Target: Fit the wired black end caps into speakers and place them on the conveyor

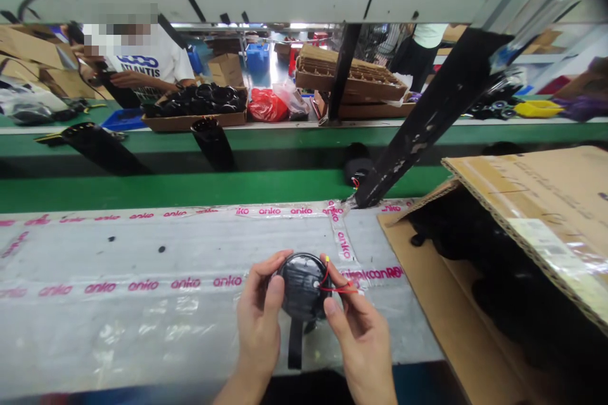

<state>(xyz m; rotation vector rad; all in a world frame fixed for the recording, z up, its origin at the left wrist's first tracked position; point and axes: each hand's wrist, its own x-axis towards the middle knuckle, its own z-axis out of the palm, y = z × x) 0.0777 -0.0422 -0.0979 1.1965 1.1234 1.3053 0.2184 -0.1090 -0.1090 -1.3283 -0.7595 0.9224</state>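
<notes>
Seems partway through work on a round black part, already fitted with red wires but with their ends apparently loose beside the fingers of the right hand; cannot judge from here the work left. Held over the counter, directly between the two hands and touching both: gripped by the left hand at one side of the rim and by the right hand at the opposite side, with a black strap hanging down beneath, between the wrists
</notes>
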